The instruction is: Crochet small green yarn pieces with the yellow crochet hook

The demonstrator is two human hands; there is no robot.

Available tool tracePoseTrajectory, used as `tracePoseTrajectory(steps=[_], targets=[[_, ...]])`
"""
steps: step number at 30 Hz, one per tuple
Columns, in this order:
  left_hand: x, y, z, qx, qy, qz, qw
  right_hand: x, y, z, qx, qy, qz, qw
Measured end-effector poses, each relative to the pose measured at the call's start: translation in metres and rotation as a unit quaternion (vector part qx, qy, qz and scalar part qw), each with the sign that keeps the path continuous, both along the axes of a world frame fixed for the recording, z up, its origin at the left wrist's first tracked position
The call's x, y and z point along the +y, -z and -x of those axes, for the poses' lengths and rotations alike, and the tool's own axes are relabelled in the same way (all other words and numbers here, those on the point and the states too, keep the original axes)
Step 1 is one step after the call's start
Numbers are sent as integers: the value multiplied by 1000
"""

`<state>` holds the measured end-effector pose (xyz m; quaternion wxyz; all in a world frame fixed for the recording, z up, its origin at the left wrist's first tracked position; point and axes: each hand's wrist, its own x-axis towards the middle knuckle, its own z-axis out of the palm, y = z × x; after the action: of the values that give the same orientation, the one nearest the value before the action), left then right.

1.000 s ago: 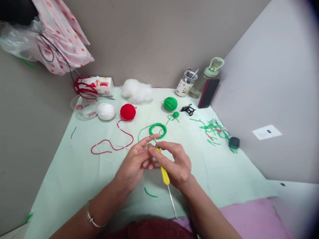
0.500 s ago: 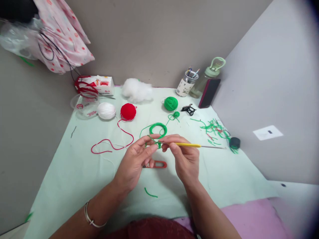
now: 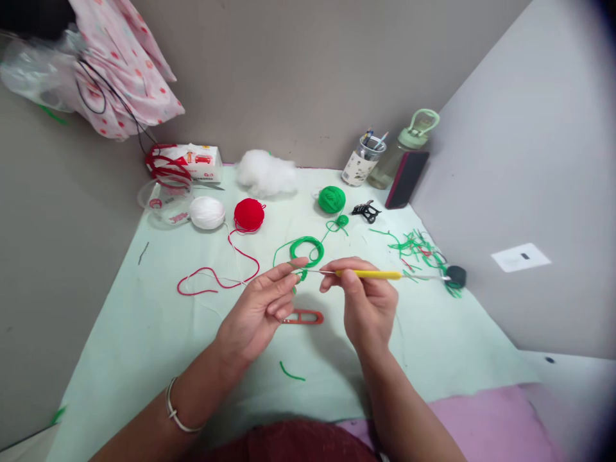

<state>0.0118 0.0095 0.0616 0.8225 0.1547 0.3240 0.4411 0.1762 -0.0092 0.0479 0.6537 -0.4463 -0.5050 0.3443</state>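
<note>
My right hand (image 3: pixel 368 305) is closed around the yellow handle of a crochet hook (image 3: pixel 373 274), whose thin metal shaft points left. Pinched in my left hand (image 3: pixel 260 301) is a small piece of green crochet work (image 3: pixel 302 276), partly hidden by the fingers. The hook's tip reaches this piece at the left fingertips. Just beyond my hands lies a loose ring of green yarn (image 3: pixel 307 251), with a strand running toward the left fingers. Under the left hand, orange thread snips (image 3: pixel 308 317) rest on the cloth, their left end covered.
Behind are a white yarn ball (image 3: pixel 207 212), a red yarn ball (image 3: pixel 249 215), a green yarn ball (image 3: pixel 332 199) and white stuffing (image 3: pixel 267 173). On the right are a black hair clip (image 3: pixel 366 212), green scraps (image 3: pixel 416 247), a phone (image 3: pixel 407 179) and a bottle (image 3: pixel 389 160).
My right hand and the hook have shifted right, away from the left hand, so more of the metal shaft shows. The left hand has moved slightly left with the green piece.
</note>
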Motion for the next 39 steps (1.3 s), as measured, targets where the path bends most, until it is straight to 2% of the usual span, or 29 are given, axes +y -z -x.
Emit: tracePoseTrajectory(steps=[3, 6, 9, 15, 17, 19, 22, 24, 25, 27, 29, 32, 35, 39], targets=[[-1, 0, 1, 20, -12, -10, 1000, 5, -3, -3, 76, -24, 46, 996], [-5, 1, -4, 64, -1, -48, 997, 5, -2, -1, 42, -58, 41, 997], [-7, 2, -7, 97, 6, -82, 992, 3, -1, 2, -27, -60, 14, 998], [-3, -2, -1, 83, 17, -75, 994, 2, -2, -3, 48, -100, 42, 993], [-3, -3, 0, 84, 7, -75, 994, -1, -1, -4, -12, -77, 21, 997], [-4, -3, -1, 94, -7, -76, 993, -6, 2, -4, -131, -44, -37, 990], [-6, -1, -3, 86, -7, -67, 994, -10, 9, -2, -320, -16, -141, 937], [-7, 1, -4, 56, 15, -42, 997, -11, 13, -1, -369, -2, -180, 912], [-7, 2, -3, 38, 27, -26, 999, -10, 13, 0, -356, 5, -184, 916], [-5, 3, -1, 6, 47, -1, 999, -8, 11, 0, -263, 9, -160, 951], [-3, 2, 2, -8, 44, 2, 999, -6, 7, 0, -143, -12, -88, 986], [-2, 0, 2, 15, 26, -23, 999, -1, 2, 1, 13, -54, -16, 998], [-3, 0, -2, 47, 19, -63, 997, 2, 0, 3, 19, -86, -5, 996], [-4, 2, -4, 81, 30, -104, 991, 1, 0, 5, 8, -79, 4, 997]])
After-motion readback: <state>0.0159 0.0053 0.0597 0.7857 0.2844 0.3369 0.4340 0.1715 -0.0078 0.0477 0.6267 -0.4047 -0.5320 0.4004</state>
